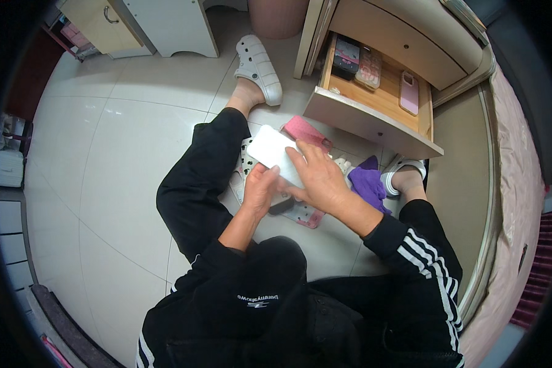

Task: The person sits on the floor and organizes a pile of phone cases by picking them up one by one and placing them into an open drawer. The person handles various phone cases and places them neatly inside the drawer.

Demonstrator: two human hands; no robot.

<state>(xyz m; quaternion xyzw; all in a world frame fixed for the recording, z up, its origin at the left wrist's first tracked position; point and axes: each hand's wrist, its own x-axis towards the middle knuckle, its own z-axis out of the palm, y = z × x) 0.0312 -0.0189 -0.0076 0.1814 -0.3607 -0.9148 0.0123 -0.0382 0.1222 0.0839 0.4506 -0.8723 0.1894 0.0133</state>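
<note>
A flat white rectangular box or case lies tilted between my hands. My left hand grips its near edge, thumb on top. My right hand is at its right side, fingers spread over the surface and partly hiding it. Beneath are several phone cases, one with a dark spotted pattern and one clear with pink edges. A rounded greyish object shows under my hands. Beyond the white item lies a pink textured piece. A purple cloth rests on the floor to the right.
An open wooden drawer holds a dark patterned box, a patterned case and a pink phone case. My feet in white clogs stand either side of the items. A pink bin is at the top; a bed edge runs along the right.
</note>
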